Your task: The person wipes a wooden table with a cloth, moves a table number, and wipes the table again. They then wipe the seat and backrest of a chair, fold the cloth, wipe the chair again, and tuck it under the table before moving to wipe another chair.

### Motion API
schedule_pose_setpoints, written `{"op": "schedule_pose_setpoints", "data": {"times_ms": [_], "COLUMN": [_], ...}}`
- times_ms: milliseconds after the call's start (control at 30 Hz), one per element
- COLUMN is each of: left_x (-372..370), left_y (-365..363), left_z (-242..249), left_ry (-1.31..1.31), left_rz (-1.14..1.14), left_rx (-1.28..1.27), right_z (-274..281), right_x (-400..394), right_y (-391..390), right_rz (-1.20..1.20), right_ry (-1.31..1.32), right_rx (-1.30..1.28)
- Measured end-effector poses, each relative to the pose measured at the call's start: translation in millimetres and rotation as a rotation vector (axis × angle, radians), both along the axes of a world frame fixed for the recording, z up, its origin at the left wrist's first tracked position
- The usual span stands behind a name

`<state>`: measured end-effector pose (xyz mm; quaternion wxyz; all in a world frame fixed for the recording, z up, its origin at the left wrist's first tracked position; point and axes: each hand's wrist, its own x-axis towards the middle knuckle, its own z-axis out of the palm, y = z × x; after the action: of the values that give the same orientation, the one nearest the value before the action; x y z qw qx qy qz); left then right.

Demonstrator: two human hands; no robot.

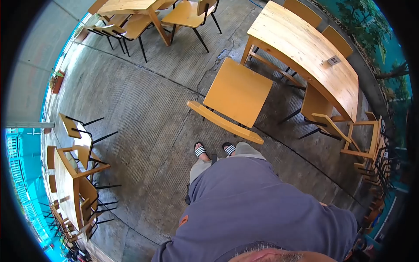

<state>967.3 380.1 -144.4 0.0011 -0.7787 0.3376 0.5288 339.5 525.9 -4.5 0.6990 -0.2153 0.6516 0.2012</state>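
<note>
Neither of my hands shows; my arms are hidden by my body in the grey shirt [262, 196]. Nearest in front of me stands a wooden chair [238, 91] with black legs, its backrest [224, 123] turned toward me. My feet in striped slide sandals [200, 151] are on the concrete floor just short of that chair. Beyond it to the right is a light wooden table [305, 48] bearing a small number sign [333, 60] that reads 04.
More chairs [323, 105] line the right table. Another table [65, 183] with chairs is on the left, and one more table [126, 5] with chairs [185, 15] is at the back. A potted plant [56, 82] sits by the left wall; grooved concrete [131, 100] lies between.
</note>
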Motion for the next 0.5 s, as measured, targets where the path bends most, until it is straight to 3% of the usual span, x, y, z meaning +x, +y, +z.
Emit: {"op": "schedule_pose_setpoints", "data": {"times_ms": [233, 500], "left_x": [73, 119], "left_y": [-152, -196], "left_z": [-17, -18], "left_ry": [0.034, 0.025], "left_rz": [-0.081, -0.201], "left_rx": [-0.049, 0.029], "right_z": [22, 42], "right_x": [109, 195], "right_y": [6, 17], "right_rz": [-0.285, -0.554], "right_ry": [0.036, 0.007], "right_rx": [0.019, 0.127]}}
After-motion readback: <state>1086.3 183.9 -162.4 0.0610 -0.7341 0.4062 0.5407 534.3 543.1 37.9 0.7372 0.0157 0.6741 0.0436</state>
